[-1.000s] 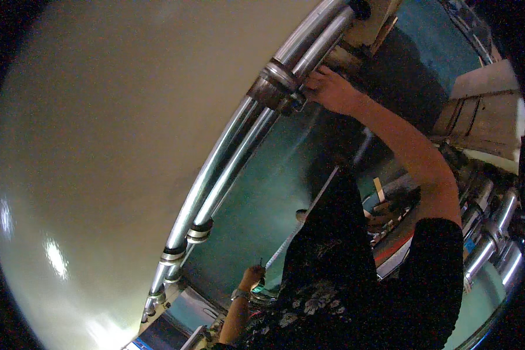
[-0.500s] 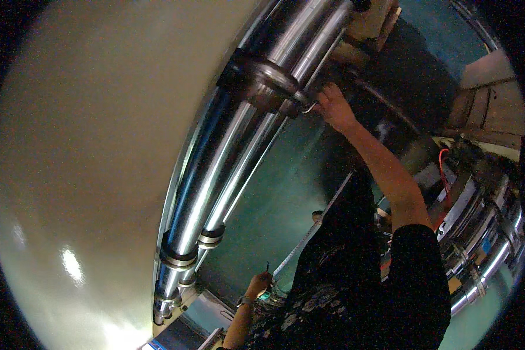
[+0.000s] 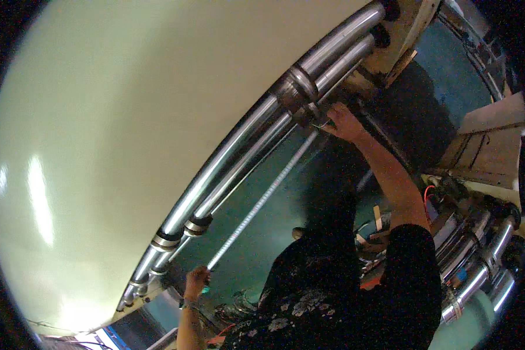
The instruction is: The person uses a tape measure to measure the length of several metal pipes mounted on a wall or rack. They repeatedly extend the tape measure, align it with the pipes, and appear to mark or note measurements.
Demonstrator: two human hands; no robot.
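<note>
- The measuring tape is a thin, pale, straight strip with fine marks along its edge, stretched taut between the person's two hands, beside the metal tubes and above the floor.
- The left hand is closed around the tape's lower end, where a small green part shows by the fingers; a band sits on the wrist.
- The right hand is at the tape's upper end, fingers bent and bunched just beside the collar; whether they pinch the tape or press on the collar, one cannot tell.
- The tubes are round, smooth and mirror-bright, running side by side in a long slant that bends toward the rim of the view; the thick, ringed collar clasps them, with duller rings lower down.
- The person's shirt is black cloth with a pale leafy print.
- To the left spreads a large, smooth, pale surface, glossy enough to throw back white glare.
- The floor is dull green and flat, darkened by a broad shadow.
- At the right stand a flat-sided, light brown box and, below it, more shiny pipes near a thin orange cable.
</note>
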